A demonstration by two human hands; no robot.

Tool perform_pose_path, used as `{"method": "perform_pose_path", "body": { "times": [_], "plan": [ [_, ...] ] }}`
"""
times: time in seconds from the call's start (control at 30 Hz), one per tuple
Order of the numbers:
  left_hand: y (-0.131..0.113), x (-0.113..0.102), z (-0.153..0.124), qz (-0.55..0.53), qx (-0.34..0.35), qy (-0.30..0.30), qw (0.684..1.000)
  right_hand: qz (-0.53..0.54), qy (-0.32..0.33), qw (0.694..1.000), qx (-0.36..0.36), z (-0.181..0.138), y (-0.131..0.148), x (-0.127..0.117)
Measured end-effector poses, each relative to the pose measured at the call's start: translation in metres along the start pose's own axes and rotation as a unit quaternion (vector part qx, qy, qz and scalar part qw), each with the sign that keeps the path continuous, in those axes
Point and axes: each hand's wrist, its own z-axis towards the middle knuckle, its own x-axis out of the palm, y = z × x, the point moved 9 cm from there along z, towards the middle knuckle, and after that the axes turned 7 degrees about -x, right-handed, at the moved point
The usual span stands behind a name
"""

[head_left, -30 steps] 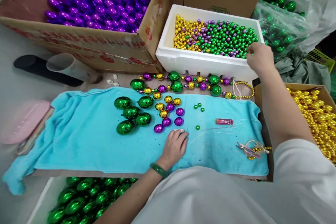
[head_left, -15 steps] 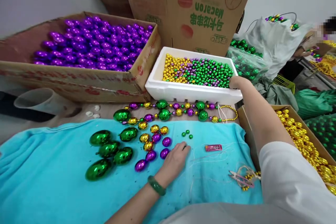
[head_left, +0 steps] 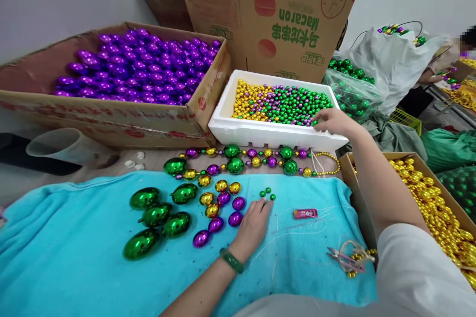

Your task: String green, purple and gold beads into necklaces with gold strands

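My left hand (head_left: 253, 223), with a green bangle (head_left: 231, 260) on its wrist, lies on the turquoise cloth (head_left: 297, 262). Its fingers are stretched out, fingertips beside a few small green beads (head_left: 268, 190). Big green beads (head_left: 176, 224), gold beads (head_left: 207, 198) and purple beads (head_left: 215, 225) are grouped to its left. Over the right front edge of a white foam box (head_left: 275, 135) is my right hand (head_left: 330, 122), fingers loosely bent and apart above small green, purple and gold beads (head_left: 301, 104). I see nothing clearly held in it.
A finished-looking bead strand (head_left: 235, 165) lies behind the cloth. To the right are a pink packet (head_left: 305, 214), clear thread and scissors (head_left: 345, 260). Cartons hold purple beads (head_left: 141, 69) and gold beads (head_left: 427, 198). A plastic cup (head_left: 55, 146) stands left. Another person is partly visible far right.
My right hand has shifted left along the foam box, and its fingers, hidden before, now show. My left hand stays by the small green beads. The whole view has tilted slightly.
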Motion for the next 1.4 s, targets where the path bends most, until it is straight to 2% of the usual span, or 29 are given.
{"method": "perform_pose_path", "body": {
  "times": [0.07,0.13,0.27,0.33,0.43,0.57,0.67,0.77,0.87,0.9,0.93,1.0,1.07,1.23,1.4],
  "plan": [
    [0.001,-0.003,0.002,-0.052,-0.023,-0.008,0.998,0.073,0.069,0.992,-0.082,-0.024,0.037,0.046],
    [0.001,-0.007,0.005,-0.101,-0.041,-0.016,0.994,0.082,0.122,0.982,-0.118,-0.047,0.06,0.1],
    [0.003,-0.004,0.008,-0.136,-0.058,-0.012,0.989,0.064,0.152,0.981,-0.105,-0.075,0.068,0.194],
    [0.004,-0.003,0.007,-0.143,-0.064,-0.012,0.988,0.059,0.144,0.982,-0.103,-0.08,0.067,0.221],
    [0.007,-0.004,0.006,-0.163,-0.082,-0.018,0.983,0.072,0.134,0.983,-0.1,-0.083,0.067,0.233],
    [0.012,-0.006,0.004,-0.183,-0.109,-0.033,0.976,0.102,0.14,0.983,-0.062,-0.089,0.063,0.223],
    [0.014,-0.007,0.002,-0.179,-0.104,-0.043,0.977,0.102,0.102,0.986,-0.084,-0.084,0.064,0.189],
    [0.017,-0.006,-0.001,-0.164,-0.094,-0.053,0.981,0.087,-0.015,0.991,-0.101,-0.057,0.054,0.117],
    [0.022,-0.005,0.0,-0.144,-0.09,-0.069,0.983,0.009,-0.175,0.984,-0.037,-0.017,0.021,0.024],
    [0.023,-0.004,0.0,-0.139,-0.087,-0.074,0.984,-0.024,-0.197,0.98,-0.009,-0.003,0.01,0.0],
    [0.024,-0.004,0.0,-0.135,-0.086,-0.077,0.984,-0.05,-0.175,0.983,0.021,0.013,-0.001,-0.012],
    [0.025,-0.005,0.0,-0.133,-0.086,-0.084,0.984,-0.065,-0.093,0.992,0.051,0.044,-0.017,-0.015],
    [0.026,-0.005,0.0,-0.133,-0.09,-0.086,0.983,-0.066,-0.026,0.996,0.048,0.067,-0.02,-0.003],
    [0.028,-0.004,-0.002,-0.14,-0.092,-0.086,0.982,-0.104,0.033,0.994,0.014,0.094,-0.008,0.028],
    [0.027,-0.005,-0.002,-0.139,-0.092,-0.09,0.982,-0.127,0.073,0.989,0.003,0.1,-0.008,0.038]
  ]
}}
